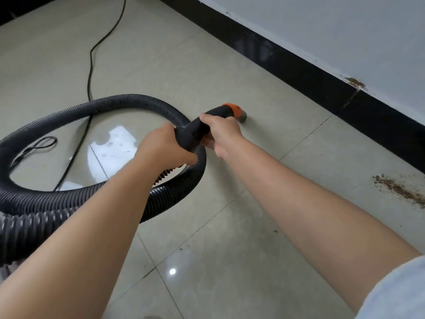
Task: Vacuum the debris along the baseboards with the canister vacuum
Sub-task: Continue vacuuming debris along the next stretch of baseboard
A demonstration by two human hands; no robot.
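I observe both hands on the vacuum's black handle (202, 125). My left hand (169, 146) wraps its fingers around the rear end of the handle, where the ribbed hose (76, 199) joins it. My right hand (222, 133) grips the handle further forward, fingers curled over the top. Ahead of the right hand sits an orange collar (232, 108), then a short grey nozzle (242, 116) angled down to the tile floor (230, 238) at about 12 o'clock from the hands.

The nozzle lies near the black baseboard (310, 74) but apart from it. Brown debris (400, 188) is scattered on the tiles at 3 o'clock, just beside the baseboard and well apart from the nozzle. A second brown patch (355, 82) marks the top edge of the baseboard at 2 o'clock.

The hose loops in a wide coil at 9 o'clock and passes under my left forearm. A black power cord (90, 65) runs from 11 o'clock under the coil, with a small loop of it lying at 9 o'clock. A pale sleeve (400, 293) shows at 5 o'clock.
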